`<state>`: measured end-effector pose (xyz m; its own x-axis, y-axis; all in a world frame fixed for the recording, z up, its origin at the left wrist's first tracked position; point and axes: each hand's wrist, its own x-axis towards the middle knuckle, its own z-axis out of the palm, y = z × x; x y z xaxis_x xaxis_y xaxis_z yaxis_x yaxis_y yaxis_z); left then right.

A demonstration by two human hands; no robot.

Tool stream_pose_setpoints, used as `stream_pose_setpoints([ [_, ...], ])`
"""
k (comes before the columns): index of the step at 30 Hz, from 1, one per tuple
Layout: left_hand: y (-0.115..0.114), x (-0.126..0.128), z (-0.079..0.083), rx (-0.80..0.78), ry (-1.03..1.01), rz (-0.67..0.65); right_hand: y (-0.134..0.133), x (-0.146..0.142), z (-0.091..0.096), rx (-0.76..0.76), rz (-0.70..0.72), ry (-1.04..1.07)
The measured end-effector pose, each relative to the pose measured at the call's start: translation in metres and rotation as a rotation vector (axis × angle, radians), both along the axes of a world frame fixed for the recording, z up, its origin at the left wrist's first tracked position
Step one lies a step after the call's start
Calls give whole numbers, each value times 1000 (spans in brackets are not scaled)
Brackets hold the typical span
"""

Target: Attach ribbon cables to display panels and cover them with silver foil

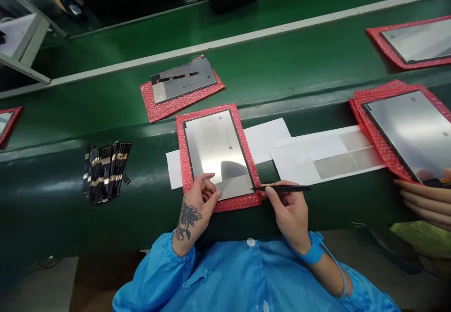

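Left hand [197, 204]: half curled, fingertips on the panel's [218, 152] near edge; I cannot tell if it grips.
Panel: flat on red bubble wrap [181, 161], between my hands.
Right hand [291, 211]: closed on black tweezers [285, 189], tip at the panel's near right corner.

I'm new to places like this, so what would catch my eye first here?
A shiny silver panel on red bubble wrap lies at the centre of the green bench. The left hand touches its near edge, while the right hand holds a thin black tool at its near right corner.
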<state>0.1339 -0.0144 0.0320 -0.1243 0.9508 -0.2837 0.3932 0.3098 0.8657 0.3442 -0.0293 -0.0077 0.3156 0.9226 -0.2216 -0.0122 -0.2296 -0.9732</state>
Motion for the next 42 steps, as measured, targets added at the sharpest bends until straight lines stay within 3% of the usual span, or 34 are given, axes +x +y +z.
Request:
stream_pose_setpoints([
  [42, -5, 3, -13, 112, 232, -117, 2, 0, 2, 33, 19, -76],
])
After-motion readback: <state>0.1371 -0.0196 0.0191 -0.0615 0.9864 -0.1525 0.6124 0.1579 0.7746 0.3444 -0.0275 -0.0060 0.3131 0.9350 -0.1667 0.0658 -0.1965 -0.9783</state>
